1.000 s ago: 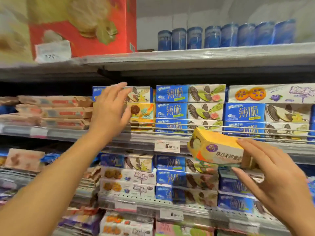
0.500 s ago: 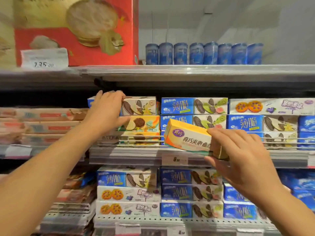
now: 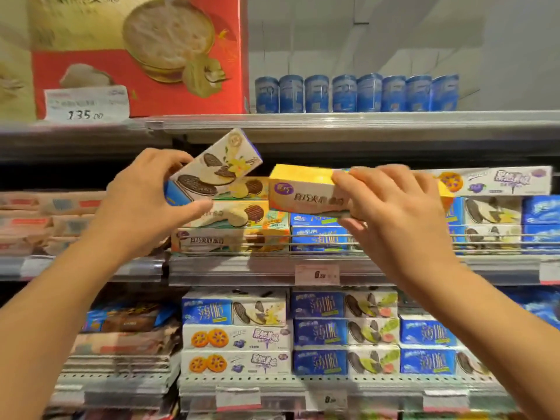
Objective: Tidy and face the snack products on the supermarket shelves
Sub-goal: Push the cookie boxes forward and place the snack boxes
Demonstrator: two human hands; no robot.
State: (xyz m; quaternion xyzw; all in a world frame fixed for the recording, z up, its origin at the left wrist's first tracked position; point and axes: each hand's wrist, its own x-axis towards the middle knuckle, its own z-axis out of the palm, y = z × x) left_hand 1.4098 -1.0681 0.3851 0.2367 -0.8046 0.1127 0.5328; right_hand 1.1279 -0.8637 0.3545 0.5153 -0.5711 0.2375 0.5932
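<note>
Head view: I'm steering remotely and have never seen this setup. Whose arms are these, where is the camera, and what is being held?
There is no machine: these are a person's bare arms, filmed by a camera worn on the head, looking forward at supermarket shelves. The left hand grips a blue-and-white cookie box, tilted, above a stack of yellow boxes on the middle shelf. The right hand holds a yellow box level, in front of the blue boxes beside that stack. Blue cans and a large red box stand on the shelf above.

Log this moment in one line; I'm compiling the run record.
left hand: lifts cookie box tilted | right hand: holds yellow box | shelf: facing unfinished
</note>
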